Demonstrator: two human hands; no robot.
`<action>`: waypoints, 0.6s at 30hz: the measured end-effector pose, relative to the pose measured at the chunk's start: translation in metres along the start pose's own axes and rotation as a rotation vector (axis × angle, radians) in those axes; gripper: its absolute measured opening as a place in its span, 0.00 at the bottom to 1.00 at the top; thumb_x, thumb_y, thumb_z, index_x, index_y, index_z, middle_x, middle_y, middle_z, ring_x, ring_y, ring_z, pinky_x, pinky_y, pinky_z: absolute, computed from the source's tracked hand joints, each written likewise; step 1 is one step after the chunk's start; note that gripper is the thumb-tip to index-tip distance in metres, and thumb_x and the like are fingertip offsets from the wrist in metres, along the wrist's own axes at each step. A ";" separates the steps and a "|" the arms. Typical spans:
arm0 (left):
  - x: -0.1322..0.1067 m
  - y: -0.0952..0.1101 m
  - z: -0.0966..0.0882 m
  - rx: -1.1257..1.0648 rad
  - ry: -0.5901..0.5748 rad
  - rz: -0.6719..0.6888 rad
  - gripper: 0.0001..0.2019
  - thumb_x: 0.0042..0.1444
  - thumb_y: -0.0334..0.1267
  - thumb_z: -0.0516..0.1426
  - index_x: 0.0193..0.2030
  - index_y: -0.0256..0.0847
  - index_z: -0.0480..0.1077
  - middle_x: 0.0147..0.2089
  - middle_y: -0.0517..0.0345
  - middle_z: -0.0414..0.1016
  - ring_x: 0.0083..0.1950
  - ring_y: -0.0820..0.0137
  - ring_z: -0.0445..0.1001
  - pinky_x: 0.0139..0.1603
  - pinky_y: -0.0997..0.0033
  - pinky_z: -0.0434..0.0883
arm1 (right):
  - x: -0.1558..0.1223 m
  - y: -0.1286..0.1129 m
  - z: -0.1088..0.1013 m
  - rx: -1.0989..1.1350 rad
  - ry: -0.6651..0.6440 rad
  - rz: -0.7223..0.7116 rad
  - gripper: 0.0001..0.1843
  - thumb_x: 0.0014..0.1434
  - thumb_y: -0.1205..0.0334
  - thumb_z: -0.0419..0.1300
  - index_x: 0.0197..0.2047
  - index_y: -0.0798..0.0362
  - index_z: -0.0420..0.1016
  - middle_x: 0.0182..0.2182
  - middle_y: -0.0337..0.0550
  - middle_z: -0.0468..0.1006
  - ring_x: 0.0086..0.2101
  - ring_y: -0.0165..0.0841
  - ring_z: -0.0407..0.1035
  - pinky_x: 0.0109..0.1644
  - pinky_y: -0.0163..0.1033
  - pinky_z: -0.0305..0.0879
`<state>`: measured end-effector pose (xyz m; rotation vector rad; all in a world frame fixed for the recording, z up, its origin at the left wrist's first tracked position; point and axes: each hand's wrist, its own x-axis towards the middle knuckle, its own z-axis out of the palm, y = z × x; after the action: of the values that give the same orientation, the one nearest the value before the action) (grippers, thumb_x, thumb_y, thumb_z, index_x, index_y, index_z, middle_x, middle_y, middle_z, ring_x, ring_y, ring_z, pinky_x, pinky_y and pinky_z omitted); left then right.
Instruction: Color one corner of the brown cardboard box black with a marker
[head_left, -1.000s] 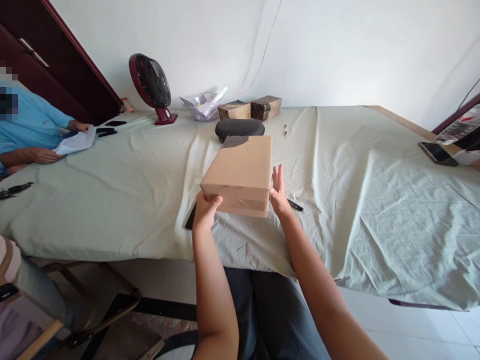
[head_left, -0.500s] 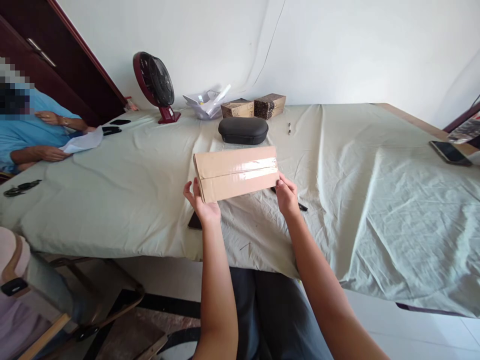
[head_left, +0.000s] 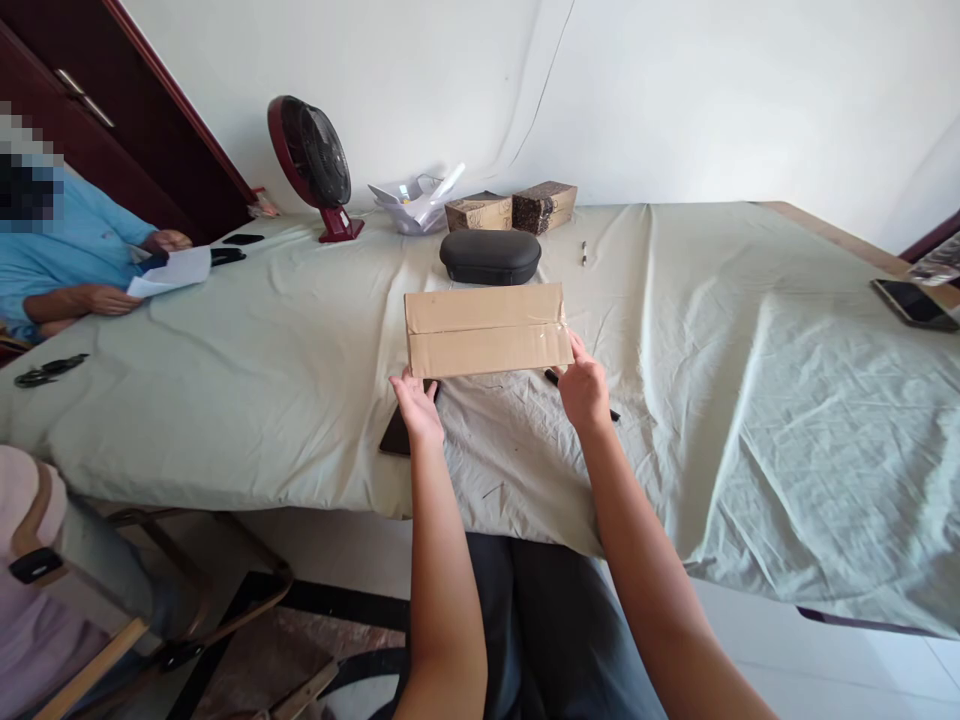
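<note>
A brown cardboard box (head_left: 487,330) with clear tape along its seam is held up over the cloth-covered table. My left hand (head_left: 418,408) supports its lower left corner from beneath, thumb apart and some fingertips hidden behind the box. At the lower right corner, my right hand (head_left: 585,385) grips the box with its fingers curled around the edge. A dark flat phone-like object (head_left: 395,435) lies below my left hand. Partly covered by my right hand is a black pen-like object (head_left: 615,415). Just beyond the box sits a black zip case (head_left: 491,258).
A maroon fan (head_left: 311,165), a clear plastic basket (head_left: 411,215) and two cardboard boxes (head_left: 480,212) stand along the wall. A small pen (head_left: 585,254) lies right of the case. At left, a person in blue (head_left: 82,240) holds paper; a phone (head_left: 911,302) lies far right.
The box has tilted and levelled, its left end rising and the shine on its tape fading. My left hand has shifted under the corner; my right hand has turned more around its end.
</note>
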<state>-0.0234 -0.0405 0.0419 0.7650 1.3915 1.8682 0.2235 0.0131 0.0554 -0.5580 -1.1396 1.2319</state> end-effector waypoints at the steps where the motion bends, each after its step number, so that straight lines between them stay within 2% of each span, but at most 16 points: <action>1: 0.001 -0.002 -0.002 -0.003 -0.010 0.017 0.47 0.66 0.70 0.27 0.76 0.46 0.64 0.80 0.38 0.62 0.83 0.57 0.58 0.73 0.51 0.70 | 0.000 -0.001 -0.001 -0.019 0.007 -0.013 0.26 0.62 0.43 0.59 0.58 0.39 0.85 0.74 0.35 0.68 0.78 0.53 0.52 0.78 0.62 0.58; 3: 0.003 -0.008 -0.005 -0.042 -0.046 0.069 0.50 0.64 0.75 0.29 0.69 0.43 0.71 0.74 0.35 0.69 0.79 0.54 0.66 0.73 0.51 0.69 | 0.001 -0.003 -0.002 -0.054 0.022 -0.039 0.26 0.61 0.43 0.59 0.58 0.41 0.85 0.71 0.37 0.74 0.77 0.53 0.55 0.79 0.61 0.55; 5: 0.006 -0.013 -0.006 -0.108 -0.053 0.122 0.49 0.61 0.79 0.36 0.57 0.41 0.78 0.66 0.35 0.77 0.73 0.52 0.73 0.71 0.51 0.71 | 0.000 -0.007 -0.003 -0.072 0.019 -0.037 0.29 0.62 0.39 0.59 0.61 0.41 0.83 0.67 0.40 0.78 0.75 0.54 0.59 0.78 0.62 0.57; 7: 0.007 -0.017 -0.006 -0.189 -0.027 0.182 0.45 0.57 0.82 0.44 0.45 0.41 0.80 0.60 0.38 0.80 0.69 0.50 0.75 0.67 0.54 0.74 | -0.001 -0.011 -0.003 -0.076 -0.011 -0.029 0.35 0.64 0.31 0.56 0.65 0.40 0.78 0.66 0.42 0.79 0.74 0.55 0.60 0.76 0.63 0.61; 9: 0.007 -0.020 -0.005 -0.282 -0.027 0.244 0.41 0.53 0.81 0.52 0.40 0.42 0.81 0.62 0.42 0.79 0.70 0.49 0.74 0.64 0.57 0.75 | -0.003 -0.014 -0.003 -0.073 -0.056 -0.050 0.39 0.65 0.25 0.52 0.68 0.39 0.75 0.68 0.44 0.77 0.74 0.55 0.59 0.74 0.62 0.64; 12: 0.006 -0.022 -0.005 -0.356 -0.110 0.295 0.37 0.48 0.78 0.62 0.46 0.46 0.83 0.65 0.46 0.78 0.71 0.50 0.73 0.62 0.59 0.76 | -0.004 -0.015 -0.002 -0.094 -0.116 -0.085 0.41 0.64 0.21 0.50 0.68 0.36 0.74 0.71 0.43 0.73 0.74 0.54 0.59 0.71 0.60 0.68; 14: 0.005 -0.022 -0.005 -0.347 -0.151 0.295 0.37 0.44 0.74 0.67 0.52 0.49 0.82 0.61 0.48 0.80 0.67 0.51 0.76 0.60 0.60 0.76 | -0.004 -0.015 -0.004 -0.150 -0.147 -0.064 0.43 0.63 0.18 0.48 0.70 0.33 0.71 0.72 0.41 0.72 0.74 0.53 0.60 0.69 0.59 0.69; 18: 0.003 -0.020 -0.005 -0.331 -0.173 0.270 0.37 0.44 0.72 0.68 0.55 0.50 0.81 0.57 0.49 0.82 0.62 0.54 0.79 0.60 0.59 0.75 | -0.002 -0.013 -0.009 -0.248 -0.171 0.018 0.52 0.58 0.13 0.47 0.74 0.34 0.66 0.69 0.45 0.74 0.74 0.51 0.60 0.71 0.60 0.67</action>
<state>-0.0256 -0.0373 0.0215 0.9514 0.8744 2.1104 0.2376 0.0091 0.0623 -0.6590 -1.4467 1.1782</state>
